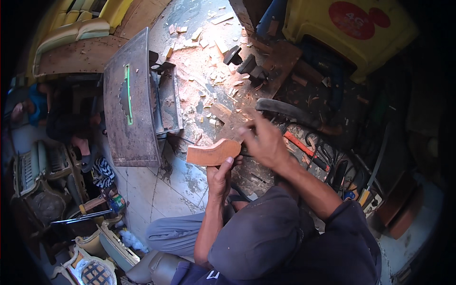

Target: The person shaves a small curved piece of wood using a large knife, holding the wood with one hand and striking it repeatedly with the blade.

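A curved, orange-brown piece of wood is gripped near its lower edge by my left hand, the thumb pressed on its face. My right hand is just beyond the right end of the piece, fingers bent and partly smeared by motion. Whether it holds anything I cannot make out. A dark, long curved thing lies behind my right hand, and a flat wooden offcut rests on the floor beyond the piece.
A table saw with its blade through the top stands at left. Wood chips and sawdust cover the floor ahead. On the right lie an orange-red tool, cables and a handsaw. Carved chair frames stand lower left; another person sits far left.
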Demonstrator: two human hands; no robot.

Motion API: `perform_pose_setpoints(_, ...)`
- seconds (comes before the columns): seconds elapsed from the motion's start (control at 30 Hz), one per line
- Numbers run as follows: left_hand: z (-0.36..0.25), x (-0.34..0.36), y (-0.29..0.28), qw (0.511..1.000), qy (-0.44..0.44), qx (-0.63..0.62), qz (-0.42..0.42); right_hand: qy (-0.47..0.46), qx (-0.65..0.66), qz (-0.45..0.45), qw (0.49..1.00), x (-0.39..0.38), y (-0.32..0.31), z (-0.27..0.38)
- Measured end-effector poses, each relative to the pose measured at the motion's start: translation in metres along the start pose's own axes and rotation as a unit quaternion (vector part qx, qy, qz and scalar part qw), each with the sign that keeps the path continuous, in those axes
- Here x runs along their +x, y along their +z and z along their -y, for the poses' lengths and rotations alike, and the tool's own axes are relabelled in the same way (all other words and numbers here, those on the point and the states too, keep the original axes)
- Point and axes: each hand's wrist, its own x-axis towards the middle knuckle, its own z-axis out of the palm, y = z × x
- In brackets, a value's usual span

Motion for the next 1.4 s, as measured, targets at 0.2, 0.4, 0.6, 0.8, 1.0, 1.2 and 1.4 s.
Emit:
perform_pose_setpoints(0.2, -0.010, 0.001, -0.001, 1.000, -0.022, -0.018, 0.004, 0.060, -0.114, -0.037, 0.991, -0.007, -0.057, -0.057)
perform_pose_setpoints(0.4, -0.006, 0.006, -0.002, 0.998, -0.051, 0.018, 0.034, -0.062, -0.103, 0.024, 0.993, -0.016, -0.042, -0.050)
perform_pose_setpoints(0.6, -0.012, 0.015, -0.001, 0.991, -0.044, 0.116, 0.055, -0.069, -0.113, 0.074, 0.988, -0.016, -0.010, -0.023)
perform_pose_setpoints(0.8, -0.031, 0.026, -0.021, 0.980, -0.037, 0.192, 0.043, -0.023, -0.203, 0.005, 0.979, -0.016, -0.053, -0.056)
perform_pose_setpoints(1.0, -0.036, 0.028, -0.016, 0.974, -0.032, 0.219, 0.042, 0.107, -0.290, -0.133, 0.942, -0.043, -0.135, -0.095)
perform_pose_setpoints(1.2, -0.032, 0.033, -0.016, 0.984, -0.018, 0.172, 0.028, 0.158, -0.311, -0.190, 0.918, -0.059, -0.163, -0.108)
perform_pose_setpoints(1.4, -0.032, 0.030, -0.018, 0.993, -0.011, 0.121, 0.003, 0.114, -0.283, -0.122, 0.945, -0.061, -0.132, -0.107)
